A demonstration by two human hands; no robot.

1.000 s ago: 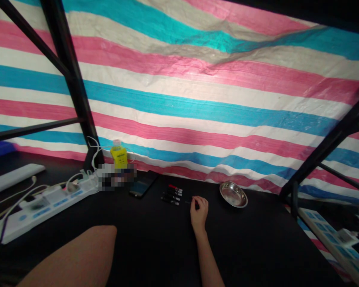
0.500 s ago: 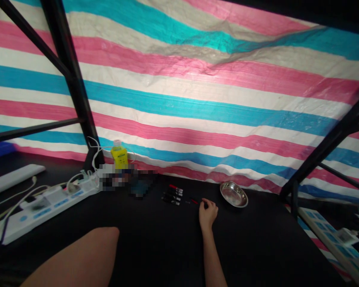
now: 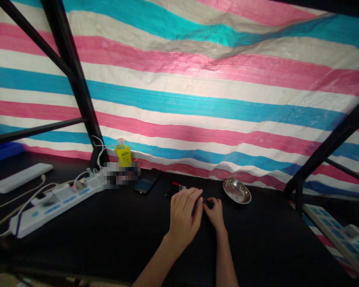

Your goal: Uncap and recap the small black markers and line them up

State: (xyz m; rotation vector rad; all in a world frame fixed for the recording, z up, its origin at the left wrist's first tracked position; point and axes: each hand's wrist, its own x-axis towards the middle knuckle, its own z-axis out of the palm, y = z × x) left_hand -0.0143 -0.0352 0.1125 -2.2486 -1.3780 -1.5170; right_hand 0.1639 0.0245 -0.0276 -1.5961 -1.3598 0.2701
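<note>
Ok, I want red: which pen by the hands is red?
The rearmost pen, nearest the striped sheet, with a red cap; the other pens beside the left hand look black.

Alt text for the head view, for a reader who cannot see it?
Both hands meet on a black table: left hand over a row of markers, right hand beside it at a small dark object. A steel dish sits to their right; striped tarp behind.

Bare forearms, seemingly sleeveless
</note>
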